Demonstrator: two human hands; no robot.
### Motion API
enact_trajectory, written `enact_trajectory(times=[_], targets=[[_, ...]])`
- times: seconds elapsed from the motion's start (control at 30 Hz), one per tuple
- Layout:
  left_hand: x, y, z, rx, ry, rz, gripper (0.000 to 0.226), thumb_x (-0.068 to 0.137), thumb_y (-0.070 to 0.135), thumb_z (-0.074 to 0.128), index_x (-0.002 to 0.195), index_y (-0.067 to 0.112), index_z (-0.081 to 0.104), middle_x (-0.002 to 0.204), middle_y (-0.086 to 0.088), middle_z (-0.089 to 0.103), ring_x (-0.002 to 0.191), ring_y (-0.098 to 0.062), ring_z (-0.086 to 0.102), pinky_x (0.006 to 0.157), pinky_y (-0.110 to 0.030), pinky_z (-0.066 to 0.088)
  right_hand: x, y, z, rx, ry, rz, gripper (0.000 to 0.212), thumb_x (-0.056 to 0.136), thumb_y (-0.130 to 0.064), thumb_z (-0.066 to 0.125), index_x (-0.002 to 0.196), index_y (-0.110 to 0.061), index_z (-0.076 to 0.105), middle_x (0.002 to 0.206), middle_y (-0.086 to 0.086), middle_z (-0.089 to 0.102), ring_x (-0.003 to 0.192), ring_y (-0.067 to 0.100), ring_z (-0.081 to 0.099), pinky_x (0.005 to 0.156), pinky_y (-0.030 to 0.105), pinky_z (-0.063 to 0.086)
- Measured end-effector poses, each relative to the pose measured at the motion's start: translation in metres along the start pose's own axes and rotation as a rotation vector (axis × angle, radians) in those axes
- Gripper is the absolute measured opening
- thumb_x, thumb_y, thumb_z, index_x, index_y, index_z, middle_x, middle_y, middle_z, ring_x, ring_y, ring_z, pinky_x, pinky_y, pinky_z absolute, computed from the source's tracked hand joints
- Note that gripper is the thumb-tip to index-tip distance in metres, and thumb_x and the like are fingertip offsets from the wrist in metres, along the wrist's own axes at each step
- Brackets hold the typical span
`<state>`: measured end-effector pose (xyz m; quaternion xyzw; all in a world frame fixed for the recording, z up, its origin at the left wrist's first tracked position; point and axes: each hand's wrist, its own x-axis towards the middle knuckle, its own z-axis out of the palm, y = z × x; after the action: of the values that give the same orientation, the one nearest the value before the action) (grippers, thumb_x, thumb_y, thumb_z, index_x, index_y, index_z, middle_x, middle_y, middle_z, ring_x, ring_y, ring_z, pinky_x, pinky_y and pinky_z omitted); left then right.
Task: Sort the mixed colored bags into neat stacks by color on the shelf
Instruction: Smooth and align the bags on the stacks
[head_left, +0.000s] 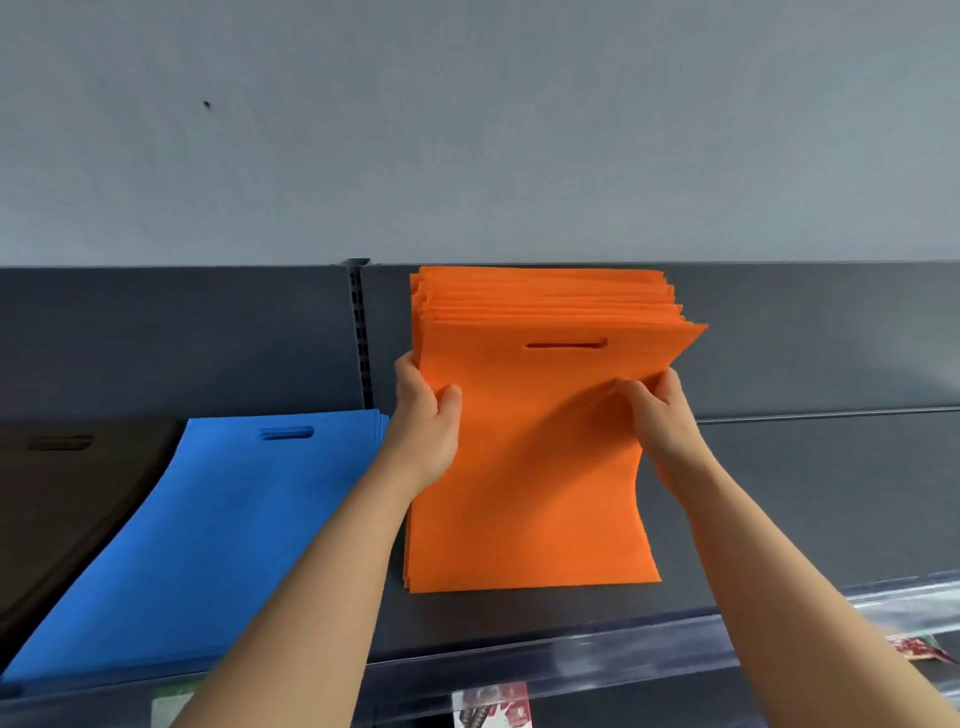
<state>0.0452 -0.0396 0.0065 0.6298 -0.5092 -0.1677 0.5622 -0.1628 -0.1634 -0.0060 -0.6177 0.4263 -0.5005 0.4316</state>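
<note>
A thick stack of orange bags (530, 467) stands on its lower edge on the dark shelf (805, 493), leaning toward the back panel, handle slot at the top. My left hand (423, 415) grips the stack's left edge, thumb on the front bag. My right hand (662, 415) grips the right edge, and the front bag buckles under its fingers. To the left, a stack of blue bags (197, 540) lies flat on the shelf. A dark brown stack (57, 499) lies at the far left.
A slotted upright (361, 332) divides the grey back panel behind the stacks. The shelf's front edge carries a clear price rail (623, 660) with paper labels. Bare shelf stretches to the right of the orange stack. A pale wall rises above.
</note>
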Motion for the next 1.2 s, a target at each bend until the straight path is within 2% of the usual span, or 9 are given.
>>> enact_trajectory(times=[0.23,0.33,0.4,0.5,0.63,0.8,0.97,1.07,1.2], targets=[[-0.001,0.003,0.001,0.056,0.083,0.069,0.02,0.102,0.027,0.033,0.122,0.022,0.031,0.116,0.003,0.051,0.081,-0.001,0.051,0.061,-0.015,0.037,-0.01,-0.004,-0.002,-0.065,0.123,-0.105,0.016,0.097,-0.026,0.041,0.098,-0.01,0.043,0.08,-0.004,0.038,0.068,0.009,0.036,0.059,0.026,0.033],[-0.002,0.006,0.001,0.057,0.119,0.145,0.011,0.103,0.025,0.034,0.114,0.025,0.035,0.098,0.009,0.053,0.075,0.0,0.053,0.059,-0.011,0.043,-0.012,-0.009,-0.002,-0.048,0.121,-0.13,0.014,0.098,-0.027,0.041,0.098,-0.014,0.041,0.081,-0.006,0.039,0.072,0.01,0.039,0.061,0.025,0.034],[-0.004,0.009,-0.001,0.022,0.141,0.175,0.013,0.102,0.022,0.036,0.115,0.024,0.037,0.093,0.014,0.052,0.071,0.009,0.053,0.06,-0.003,0.042,-0.013,-0.014,-0.003,0.015,0.098,-0.152,0.018,0.096,-0.02,0.042,0.114,-0.019,0.042,0.092,-0.009,0.046,0.081,0.007,0.045,0.068,0.023,0.036],[-0.005,0.013,-0.004,-0.043,0.137,0.217,0.019,0.102,0.019,0.037,0.12,0.025,0.037,0.1,0.017,0.053,0.078,0.02,0.051,0.067,0.0,0.039,-0.014,-0.029,-0.003,0.077,0.129,-0.221,0.031,0.094,-0.01,0.041,0.123,-0.022,0.039,0.097,-0.014,0.05,0.08,-0.005,0.048,0.07,0.018,0.038],[0.002,0.014,-0.008,-0.073,0.088,0.237,0.041,0.102,0.023,0.035,0.142,0.022,0.025,0.129,0.011,0.047,0.11,0.008,0.047,0.083,-0.007,0.033,-0.017,-0.037,-0.001,0.108,0.141,-0.288,0.034,0.093,-0.005,0.038,0.121,-0.023,0.04,0.099,-0.017,0.05,0.079,-0.013,0.048,0.072,0.013,0.039],[-0.001,0.011,-0.003,-0.003,0.101,0.169,0.021,0.103,0.025,0.032,0.123,0.028,0.03,0.112,0.009,0.051,0.084,0.007,0.05,0.064,-0.001,0.038,-0.023,-0.03,0.002,0.054,0.154,-0.265,0.035,0.091,0.0,0.034,0.116,-0.024,0.037,0.094,-0.014,0.046,0.079,0.0,0.046,0.068,0.019,0.04],[0.0,0.016,-0.006,-0.027,0.155,0.196,0.017,0.103,0.025,0.035,0.119,0.025,0.036,0.098,0.015,0.052,0.079,0.003,0.052,0.062,-0.004,0.04,-0.024,-0.036,0.0,0.008,0.153,-0.284,0.04,0.089,0.001,0.034,0.12,-0.024,0.036,0.092,-0.015,0.046,0.072,-0.006,0.046,0.065,0.015,0.039],[-0.002,0.016,-0.006,-0.077,0.2,0.21,0.019,0.102,0.025,0.038,0.12,0.023,0.042,0.096,0.012,0.055,0.08,0.001,0.054,0.067,-0.01,0.041,-0.024,-0.029,-0.004,0.011,0.111,-0.254,0.044,0.088,-0.002,0.038,0.123,-0.029,0.036,0.096,-0.017,0.049,0.074,-0.01,0.047,0.067,0.013,0.039],[-0.002,0.02,-0.011,-0.156,0.258,0.193,0.017,0.101,0.026,0.041,0.116,0.022,0.048,0.099,0.008,0.058,0.089,-0.006,0.057,0.079,-0.024,0.045,-0.029,0.008,-0.014,-0.12,-0.051,-0.017,0.027,0.079,-0.018,0.049,0.105,-0.011,0.053,0.087,0.001,0.054,0.078,0.014,0.049,0.069,0.03,0.037]])
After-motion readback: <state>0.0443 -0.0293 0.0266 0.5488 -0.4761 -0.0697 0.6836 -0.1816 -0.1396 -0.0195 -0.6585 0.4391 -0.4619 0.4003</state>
